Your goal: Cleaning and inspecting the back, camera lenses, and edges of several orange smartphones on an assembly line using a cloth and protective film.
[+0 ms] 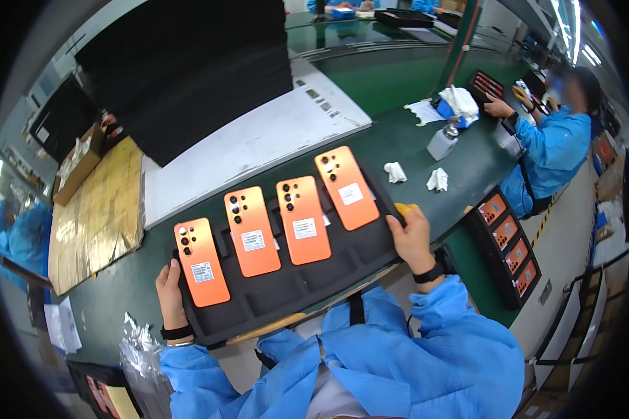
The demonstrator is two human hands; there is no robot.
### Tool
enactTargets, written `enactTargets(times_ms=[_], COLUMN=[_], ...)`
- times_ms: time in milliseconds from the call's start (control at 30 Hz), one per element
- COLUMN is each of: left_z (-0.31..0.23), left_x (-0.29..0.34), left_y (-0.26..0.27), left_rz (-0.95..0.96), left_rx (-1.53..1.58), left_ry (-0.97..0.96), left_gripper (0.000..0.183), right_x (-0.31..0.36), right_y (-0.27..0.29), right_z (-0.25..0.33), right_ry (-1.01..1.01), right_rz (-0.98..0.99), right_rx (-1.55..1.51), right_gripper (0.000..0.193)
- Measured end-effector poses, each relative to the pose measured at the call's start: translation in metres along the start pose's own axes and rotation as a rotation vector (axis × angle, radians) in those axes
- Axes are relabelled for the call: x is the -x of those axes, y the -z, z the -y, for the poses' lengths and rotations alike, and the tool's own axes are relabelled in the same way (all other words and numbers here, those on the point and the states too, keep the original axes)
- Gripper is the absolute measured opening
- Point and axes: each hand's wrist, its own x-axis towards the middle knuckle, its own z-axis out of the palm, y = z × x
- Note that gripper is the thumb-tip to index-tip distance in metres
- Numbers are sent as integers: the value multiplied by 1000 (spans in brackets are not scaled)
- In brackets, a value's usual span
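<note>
A black foam tray (281, 282) with recessed compartments lies in front of me at the near edge of the green bench. Several orange phones (261, 255) rest in it in a slanting row, backs up, camera lenses toward the far side and white labels on their lower halves. My left hand (170, 292) is closed on the tray's left edge, beside the leftmost phone (201, 262). At the tray's right edge my right hand (410, 239) is closed too, with yellow covering on a fingertip, near the rightmost phone (346, 187). The undersides of both grips are hidden.
Crumpled white wipes (437, 179) and a pump bottle (443, 142) stand beyond the tray's right side. A white board (210, 167) lies behind it. Another phone tray (504, 246) sits to the right. A co-worker (548, 143) handles a black tray there. Clear plastic (141, 353) hangs at left.
</note>
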Motion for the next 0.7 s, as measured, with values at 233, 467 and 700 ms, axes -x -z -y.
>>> enactTargets(times_ms=[233,467,700], left_z=[-53,-17,-20], left_x=[36,20,-4], left_y=[-20,-6,-15], left_rz=[-8,34,1], left_rx=[367,478,595], left_ry=[-54,35,57], left_gripper=[24,27,25], right_x=[-22,-64,-121], right_y=[-5,-21,-43], right_z=[7,13,25], right_ry=[158,109,186], right_rz=[-88,-8,-52], right_rx=[-53,26,-26], right_gripper=[31,30,31])
